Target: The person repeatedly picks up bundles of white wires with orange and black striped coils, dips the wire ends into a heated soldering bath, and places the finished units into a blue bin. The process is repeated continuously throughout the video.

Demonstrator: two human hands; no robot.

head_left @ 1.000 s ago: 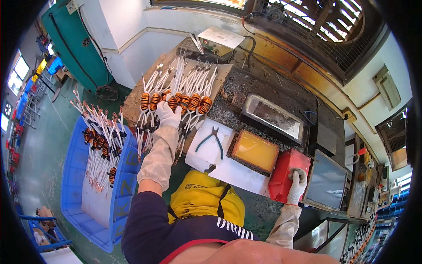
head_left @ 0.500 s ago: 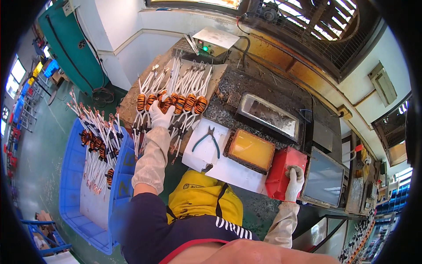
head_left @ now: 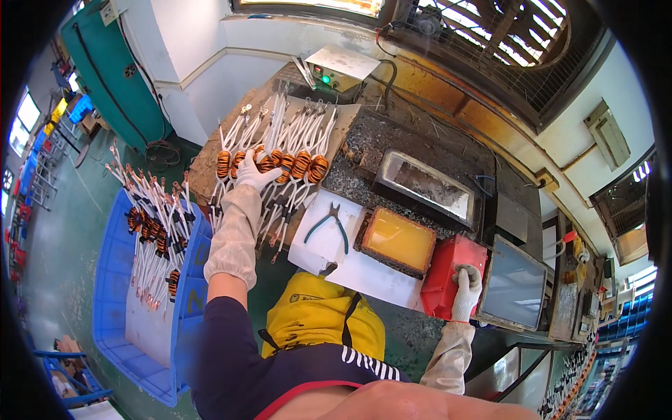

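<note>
My left hand [head_left: 255, 175], in a white glove, bends round one of the copper-wound coils [head_left: 266, 163], thumb on one side and fingers on the other. Several such coils with white leads and lugged ends [head_left: 280, 115] lie side by side in a row on the bench. My right hand [head_left: 467, 288], also gloved, grips the near part of a red box [head_left: 443, 278]; its fingertips are partly hidden. Between the hands, blue-handled cutting pliers [head_left: 330, 225] rest spread apart on a white sheet [head_left: 308, 252]. Next to the red box is a dark-rimmed tray of amber liquid [head_left: 399, 240].
A blue crate [head_left: 112, 308] with more coils stands low at the left. Behind the amber tray sits a dark-framed pot with a silvery surface [head_left: 432, 186]. A control box with a green light [head_left: 341, 70] is at the back; a grey-topped panel [head_left: 516, 283] lies right of the red box.
My left hand shifts very slightly at the same coil, and its forearm swings a little to the left. The right hand stays on the red box.
</note>
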